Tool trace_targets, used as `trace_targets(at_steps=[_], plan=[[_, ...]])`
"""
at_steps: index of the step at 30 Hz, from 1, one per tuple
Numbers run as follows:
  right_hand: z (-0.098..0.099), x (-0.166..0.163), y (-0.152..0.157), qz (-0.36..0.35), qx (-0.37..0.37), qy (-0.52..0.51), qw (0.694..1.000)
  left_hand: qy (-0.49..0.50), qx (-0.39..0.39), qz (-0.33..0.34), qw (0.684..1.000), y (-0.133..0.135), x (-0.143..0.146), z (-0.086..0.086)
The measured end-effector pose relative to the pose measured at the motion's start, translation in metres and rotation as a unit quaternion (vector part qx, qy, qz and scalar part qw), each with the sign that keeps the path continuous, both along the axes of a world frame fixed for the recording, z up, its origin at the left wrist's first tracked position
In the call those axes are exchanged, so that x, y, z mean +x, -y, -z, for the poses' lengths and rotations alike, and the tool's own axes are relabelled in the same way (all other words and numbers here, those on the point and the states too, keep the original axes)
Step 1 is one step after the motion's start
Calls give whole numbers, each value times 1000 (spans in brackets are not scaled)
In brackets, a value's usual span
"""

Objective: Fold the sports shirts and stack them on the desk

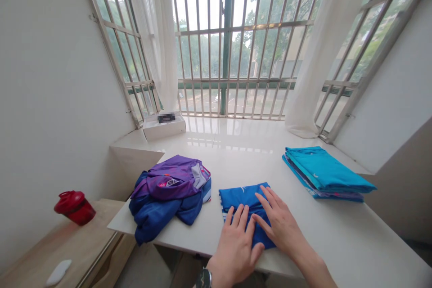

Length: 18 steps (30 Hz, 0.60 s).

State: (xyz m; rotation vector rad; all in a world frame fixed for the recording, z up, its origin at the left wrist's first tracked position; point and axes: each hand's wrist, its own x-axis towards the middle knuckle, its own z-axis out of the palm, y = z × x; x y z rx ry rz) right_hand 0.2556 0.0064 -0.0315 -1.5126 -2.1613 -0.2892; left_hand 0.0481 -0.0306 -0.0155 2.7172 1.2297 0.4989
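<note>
Nearest to us, a dark round-faced wristwatch (204,278) circles our left wrist, and beyond it our left hand (238,240) lies palm down with its fingers extended, its fingertips on a folded bright-blue fabric garment with white markings (245,194). Our right hand (278,222) rests on the right part of the same cloth, flattened, fingers stretched out and slightly spread; its thumb comes so near the left index finger that we cannot tell whether they touch. The garment lies by the near edge of a glossy white tabletop (320,238), between two groups of clothing. Low on our left, a smooth white rounded object (59,272) sits on a pale wooden cabinet (33,247), and farther back on that cabinet we see a red lidded plastic cup (74,207). On the tabletop to our left is a loose heap, a crumpled purple printed shirt (172,171) over dark-blue fabric (155,216) that hangs past the edge. On our right we have a neat stack of folded clothes with a turquoise piece on top (330,171). Farther off, a shallow white box (165,131) bears a blurred dark item (166,118), near a sheer white curtain (160,31); behind everything stand metal window bars (266,28).
</note>
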Motion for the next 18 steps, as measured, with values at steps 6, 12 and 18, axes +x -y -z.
trace_targets(at_steps=[6, 12, 18], plan=[[37, 9, 1, 100, -89, 7, 991, 8, -7, -3, 1000, -3, -4, 3], [38, 6, 6, 140, -98, 1, 985, -1, 0, -33, 999, -4, -11, 8], [48, 10, 5, 138, -62, 4, 988, 19, -25, -26, 999, -2, -17, 3]])
